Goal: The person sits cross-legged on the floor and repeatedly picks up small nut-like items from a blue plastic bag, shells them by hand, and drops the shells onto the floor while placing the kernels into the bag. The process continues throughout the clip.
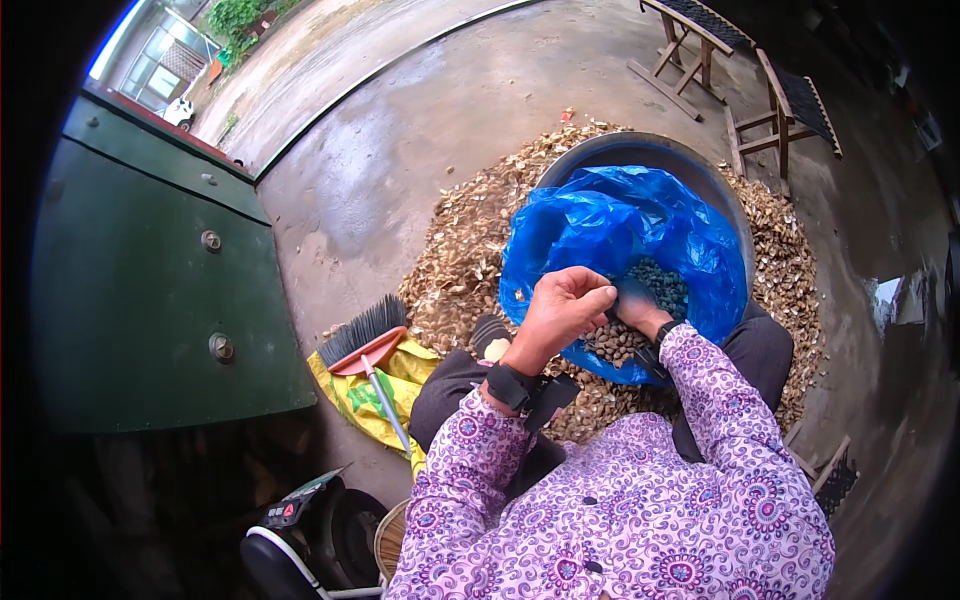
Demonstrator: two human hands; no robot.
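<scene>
Purple-patterned shirt (620,510) sits nearest, below the blue bag (590,205); brown kernels (612,345) lie inside, broken shells (450,260) around. Over its near-left edge the left hand (563,312) pinches, contents unclear; the right hand's (637,308) grip, at its mouth, is hidden. Shelling seems underway; next probably calls for parting that pinch.

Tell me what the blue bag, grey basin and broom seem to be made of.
Bag: thin, glossy plastic film, by its crinkles and highlights. Basin: probably dull metal, going by its smooth grey wall, though plastic is possible. Broom: likely matte plastic, from its moulded-looking pink head and stiff dark bristles; handle unclear.
</scene>
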